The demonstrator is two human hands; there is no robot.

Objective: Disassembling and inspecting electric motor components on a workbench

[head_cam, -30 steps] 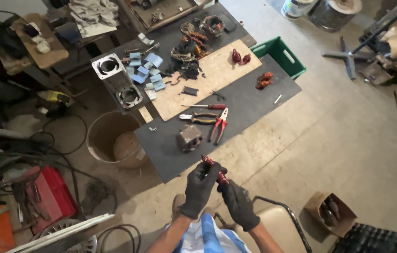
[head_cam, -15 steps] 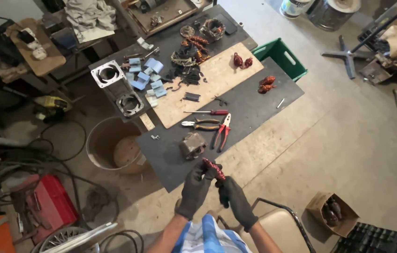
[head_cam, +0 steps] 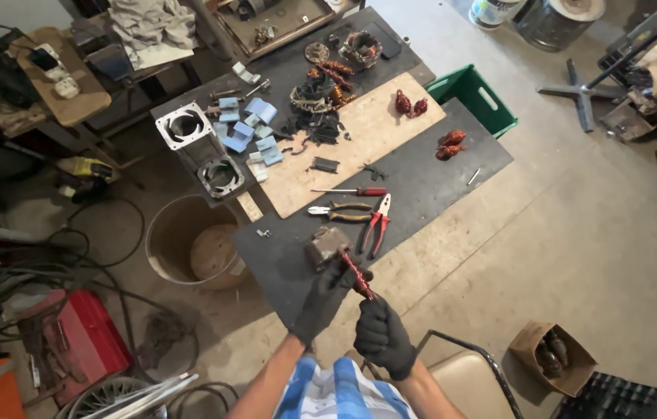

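Observation:
Both my hands wear black gloves and grip one reddish copper wire coil bundle [head_cam: 354,273] over the near edge of the dark work table [head_cam: 437,182]. My left hand [head_cam: 324,301] holds its upper part, my right hand [head_cam: 381,335] clasps its lower end. Just beyond my left hand a small grey metal block [head_cam: 324,244] rests on the table. Red-handled pliers [head_cam: 376,223], yellow-handled pliers [head_cam: 341,211] and a red-handled screwdriver [head_cam: 353,191] lie a little farther out.
A wooden board [head_cam: 359,143] carries more red coils [head_cam: 410,103] and dark parts. Blue pieces [head_cam: 251,128] and a metal motor housing [head_cam: 200,147] lie at left. A bucket [head_cam: 188,240], green crate [head_cam: 474,97], red toolbox [head_cam: 84,341] and chair [head_cam: 464,372] surround the table.
My hands and the coil bundle stay together; the left hand has shifted up along the bundle toward the metal block. The view has drifted slightly.

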